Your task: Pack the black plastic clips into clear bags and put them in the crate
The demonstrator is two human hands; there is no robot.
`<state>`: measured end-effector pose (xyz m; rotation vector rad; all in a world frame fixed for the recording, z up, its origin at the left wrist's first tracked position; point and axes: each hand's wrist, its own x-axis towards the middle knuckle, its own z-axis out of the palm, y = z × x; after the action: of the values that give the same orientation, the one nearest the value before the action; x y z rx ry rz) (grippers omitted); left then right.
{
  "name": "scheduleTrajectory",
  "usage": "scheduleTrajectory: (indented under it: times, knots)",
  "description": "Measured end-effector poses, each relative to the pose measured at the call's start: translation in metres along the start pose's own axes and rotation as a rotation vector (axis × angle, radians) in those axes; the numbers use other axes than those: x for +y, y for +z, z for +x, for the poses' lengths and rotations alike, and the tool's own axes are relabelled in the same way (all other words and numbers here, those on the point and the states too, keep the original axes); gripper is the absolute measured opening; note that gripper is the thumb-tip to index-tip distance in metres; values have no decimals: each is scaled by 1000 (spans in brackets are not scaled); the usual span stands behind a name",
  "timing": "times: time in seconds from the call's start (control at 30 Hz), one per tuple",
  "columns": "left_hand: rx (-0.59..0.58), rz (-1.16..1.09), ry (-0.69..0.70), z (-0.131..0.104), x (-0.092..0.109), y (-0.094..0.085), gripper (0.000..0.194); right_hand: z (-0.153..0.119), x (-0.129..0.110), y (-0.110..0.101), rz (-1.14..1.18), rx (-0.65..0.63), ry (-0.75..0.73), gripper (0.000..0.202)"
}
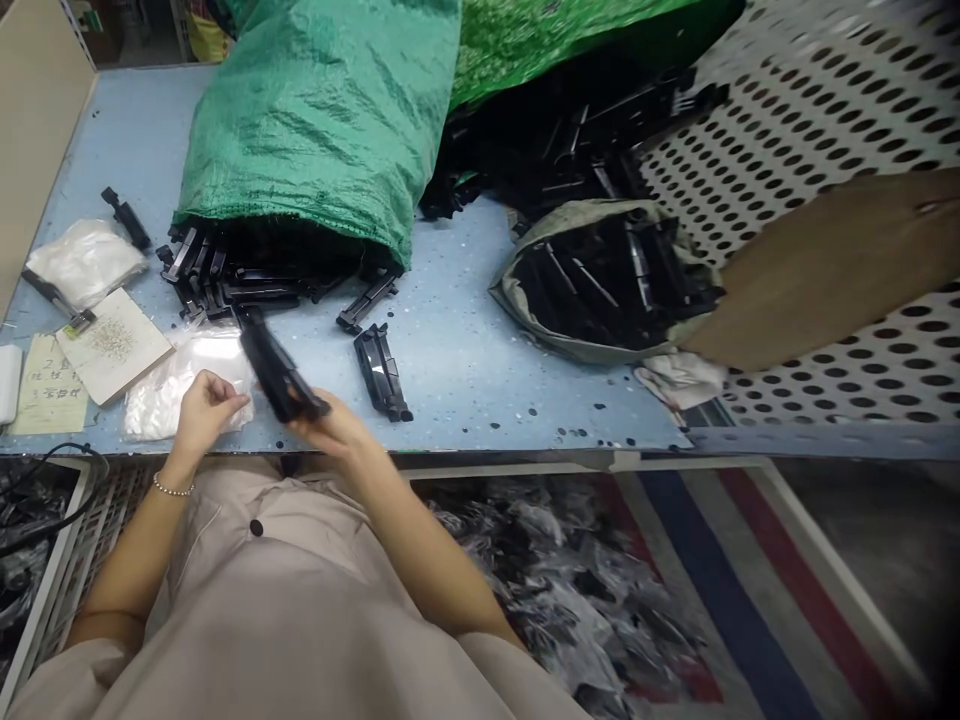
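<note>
1. Right hand [334, 428]: fingers are closed around the near end of a long black part [274, 370]. It's tilted, far end pointing toward the sack's mouth, and a bit blurry.
2. Left hand [204, 410]: thumb and fingers pinched narrow, just beside that part. Can't tell if there's anything tiny between them.
3. Handling, my guess: hard molded plastic, so light and stiff, and the glossy faces might be a bit slippery. I'd take it by the long edges around the middle and go easy on the ends, since any thin bits there could snap.
4. Right by the left hand: clear plastic bags [154, 405], then a pale board [116, 345] with little specks on it, partly over a yellow note [56, 395].
5. Just beyond the right hand, a loose lookalike part [381, 372] lies on the blue surface [465, 300].
6. Farther out: a green sack [315, 130] with similar parts poking from its mouth, and a grey-green bag [540, 335] of black pieces off to the right.
</note>
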<state>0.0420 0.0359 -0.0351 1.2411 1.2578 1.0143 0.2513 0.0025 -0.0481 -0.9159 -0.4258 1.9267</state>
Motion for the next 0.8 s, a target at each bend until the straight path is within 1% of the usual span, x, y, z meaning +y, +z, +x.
scheduleTrajectory:
  times: [0.03,0.07,0.1,0.17,0.2,0.27,0.3,0.33,0.37,0.43,0.47,0.57,0.6,0.67,0.73,0.8]
  knots:
    - [-17,-4,-5,-1,0,0,40,14,8,12,66,-15,50,23]
    - [-24,-12,-1,-2,0,-3,39,24,14,18,118,-7,80,23]
    - [-18,-17,15,-2,-1,-7,38,30,17,20,146,13,90,23]
    - [2,36,89,-4,-1,-20,30,32,16,13,127,60,51,24]
    - [-6,124,140,-5,-1,-27,21,29,13,5,99,86,18,25]
    - [-66,386,247,-7,0,-36,2,20,5,-10,16,144,-44,28]
    - [-107,516,293,-7,0,-37,12,13,1,-16,-27,185,-81,28]
    - [-140,610,327,-7,1,-37,21,6,-3,-21,-68,232,-122,29]
    - [-156,660,349,-6,2,-34,27,-2,-4,-24,-100,274,-161,30]
    - [-138,656,367,-4,4,-24,31,-19,-4,-25,-119,302,-194,31]
    - [-118,630,369,-2,4,-18,32,-28,-2,-25,-109,273,-168,32]
    - [-67,539,364,2,4,-1,34,-54,7,-22,-48,99,16,33]
    - [-55,512,360,3,3,3,34,-61,9,-22,-30,62,63,33]
    - [-32,463,349,4,2,8,32,-70,12,-23,3,48,91,33]
    - [-24,399,326,5,0,10,29,-74,12,-25,36,77,62,33]
    - [-37,296,262,6,-2,14,30,-74,9,-23,52,103,32,32]
